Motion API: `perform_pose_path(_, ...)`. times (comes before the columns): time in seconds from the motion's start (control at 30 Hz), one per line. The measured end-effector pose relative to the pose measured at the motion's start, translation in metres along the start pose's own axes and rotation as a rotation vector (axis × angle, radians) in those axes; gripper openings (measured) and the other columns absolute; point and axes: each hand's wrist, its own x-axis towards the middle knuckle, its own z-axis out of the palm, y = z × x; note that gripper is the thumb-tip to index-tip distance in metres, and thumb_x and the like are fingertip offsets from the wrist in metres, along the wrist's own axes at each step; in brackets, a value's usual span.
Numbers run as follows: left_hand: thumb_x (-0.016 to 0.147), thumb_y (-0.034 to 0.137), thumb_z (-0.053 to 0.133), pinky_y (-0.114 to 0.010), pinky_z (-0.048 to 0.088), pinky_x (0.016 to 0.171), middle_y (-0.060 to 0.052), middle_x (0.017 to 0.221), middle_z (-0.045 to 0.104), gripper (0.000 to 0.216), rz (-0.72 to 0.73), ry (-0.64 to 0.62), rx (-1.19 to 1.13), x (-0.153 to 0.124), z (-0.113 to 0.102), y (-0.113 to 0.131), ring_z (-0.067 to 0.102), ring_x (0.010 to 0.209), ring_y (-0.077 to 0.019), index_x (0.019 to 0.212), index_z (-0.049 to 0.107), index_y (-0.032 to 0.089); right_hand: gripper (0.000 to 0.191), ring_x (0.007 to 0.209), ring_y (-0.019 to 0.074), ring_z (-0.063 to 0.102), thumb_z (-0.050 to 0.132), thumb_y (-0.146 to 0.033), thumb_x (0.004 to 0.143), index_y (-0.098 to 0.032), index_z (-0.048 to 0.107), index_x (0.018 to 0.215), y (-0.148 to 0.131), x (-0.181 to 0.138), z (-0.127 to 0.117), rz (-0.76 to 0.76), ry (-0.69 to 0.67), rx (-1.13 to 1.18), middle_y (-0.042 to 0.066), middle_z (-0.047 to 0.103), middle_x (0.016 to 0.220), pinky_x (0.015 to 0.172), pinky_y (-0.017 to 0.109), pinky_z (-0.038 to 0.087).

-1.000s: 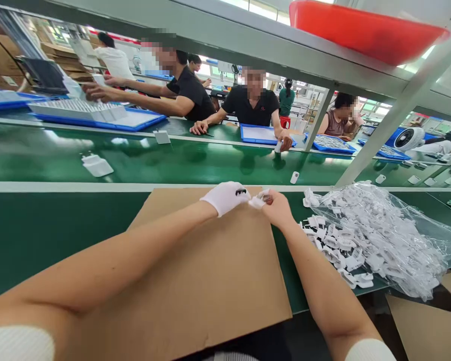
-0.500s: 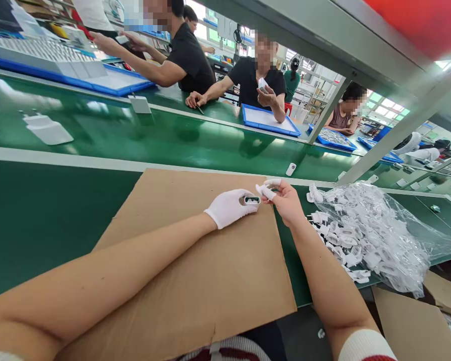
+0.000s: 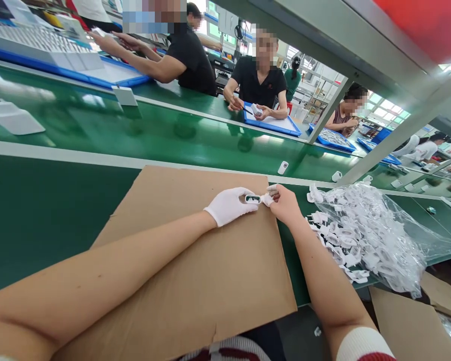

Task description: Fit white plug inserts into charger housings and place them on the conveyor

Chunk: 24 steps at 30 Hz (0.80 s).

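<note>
In my gloved left hand [image 3: 228, 206] is a white charger housing [image 3: 253, 195], gripped between thumb and fingers. Its open end faces me, with dark and green parts showing inside. My right hand [image 3: 286, 204], with white covers on some fingertips, is pinched closed at the right end of the housing. Whatever sits between those fingers is too small to make out. Both hands are over a brown cardboard sheet [image 3: 210, 271], near its far right corner.
To the right, a clear plastic bag [image 3: 402, 235] lies over a heap of white plastic housings [image 3: 338, 235]. Beyond the cardboard runs a green conveyor belt [image 3: 195, 143] carrying white charger pieces [image 3: 283, 167]. Co-workers sit across it with blue trays [image 3: 296, 131]. A slanted metal post [image 3: 376, 135] stands at right.
My right fingers have drawn together and moved in against the housing's right end. The left hand is nearly still. Pieces on the belt have shifted left, and the co-worker opposite has lowered a white piece.
</note>
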Motion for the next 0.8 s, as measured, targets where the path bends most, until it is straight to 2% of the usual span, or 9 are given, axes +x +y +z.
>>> perform_pose_path(0.07, 0.074, 0.047, 0.077, -0.029, 0.055, 0.091, 0.004, 0.109, 0.078, 0.035, -0.007, -0.009, -0.010, 0.000, 0.000, 0.000, 0.072, 0.099, -0.0214, 0.105, 0.077, 0.030, 0.025, 0.088, 0.0195, 0.069, 0.071, -0.032, 0.084, -0.018, 0.071, 0.106, -0.005, -0.001, 0.003, -0.023, 0.108, 0.101, 0.006, 0.076, 0.100, 0.085, 0.033, 0.057)
perform_pose_path(0.13, 0.074, 0.048, 0.077, -0.030, 0.055, 0.089, 0.003, 0.105, 0.078, 0.035, -0.010, -0.009, -0.009, 0.002, 0.001, 0.000, 0.072, 0.097, -0.0216, 0.104, 0.076, 0.029, 0.025, 0.091, 0.0194, 0.070, 0.069, -0.032, 0.087, -0.020, 0.071, 0.109, -0.011, -0.005, 0.004, -0.134, 0.159, 0.141, 0.006, 0.076, 0.104, 0.089, 0.033, 0.057)
perform_pose_path(0.2, 0.074, 0.051, 0.076, -0.031, 0.055, 0.086, 0.002, 0.096, 0.078, 0.034, 0.001, -0.008, 0.005, 0.003, 0.002, -0.001, 0.072, 0.091, -0.0218, 0.098, 0.075, 0.027, 0.027, 0.097, 0.0197, 0.069, 0.063, -0.023, 0.089, -0.022, 0.071, 0.115, -0.019, -0.010, 0.005, -0.266, 0.128, 0.084, 0.006, 0.077, 0.109, 0.093, 0.033, 0.055)
perform_pose_path(0.3, 0.074, 0.057, 0.073, -0.032, 0.055, 0.083, 0.002, 0.086, 0.075, 0.034, 0.041, -0.009, 0.025, 0.004, 0.003, -0.002, 0.070, 0.084, -0.0219, 0.086, 0.069, 0.025, 0.040, 0.106, 0.0207, 0.067, 0.053, -0.006, 0.084, -0.021, 0.071, 0.116, -0.027, -0.016, 0.005, -0.375, 0.041, -0.072, 0.006, 0.076, 0.115, 0.097, 0.033, 0.052)
perform_pose_path(0.4, 0.075, 0.062, 0.070, -0.033, 0.054, 0.083, 0.001, 0.083, 0.074, 0.039, 0.068, -0.010, 0.030, 0.005, 0.003, -0.004, 0.069, 0.082, -0.0220, 0.080, 0.065, 0.024, 0.046, 0.109, 0.0211, 0.065, 0.048, 0.000, 0.079, -0.021, 0.071, 0.113, -0.031, -0.017, 0.006, -0.403, -0.021, -0.165, 0.006, 0.074, 0.115, 0.095, 0.031, 0.051)
perform_pose_path(0.6, 0.076, 0.064, 0.068, -0.032, 0.054, 0.081, 0.001, 0.083, 0.074, 0.041, 0.089, -0.015, 0.007, 0.008, 0.007, -0.011, 0.069, 0.084, -0.0227, 0.081, 0.065, 0.024, 0.048, 0.104, 0.0235, 0.061, 0.044, 0.004, 0.072, -0.021, 0.066, 0.106, -0.037, -0.011, 0.008, -0.415, -0.082, -0.369, 0.007, 0.071, 0.107, 0.086, 0.030, 0.046)
perform_pose_path(0.7, 0.079, 0.059, 0.067, -0.031, 0.054, 0.082, 0.001, 0.088, 0.075, 0.037, 0.125, 0.005, -0.014, 0.006, 0.008, -0.011, 0.069, 0.086, -0.0223, 0.091, 0.068, 0.024, 0.045, 0.097, 0.0238, 0.060, 0.043, 0.005, 0.070, -0.021, 0.064, 0.100, -0.044, -0.010, 0.008, -0.418, -0.104, -0.454, 0.007, 0.069, 0.099, 0.079, 0.029, 0.043)
perform_pose_path(0.8, 0.084, 0.055, 0.064, -0.033, 0.053, 0.082, 0.000, 0.092, 0.075, 0.032, 0.095, 0.012, 0.124, 0.002, 0.006, -0.005, 0.070, 0.089, -0.0239, 0.097, 0.070, 0.027, 0.041, 0.093, 0.0232, 0.060, 0.045, 0.004, 0.070, -0.021, 0.063, 0.096, -0.050, -0.011, 0.008, -0.380, -0.101, -0.480, 0.006, 0.068, 0.096, 0.074, 0.028, 0.040)
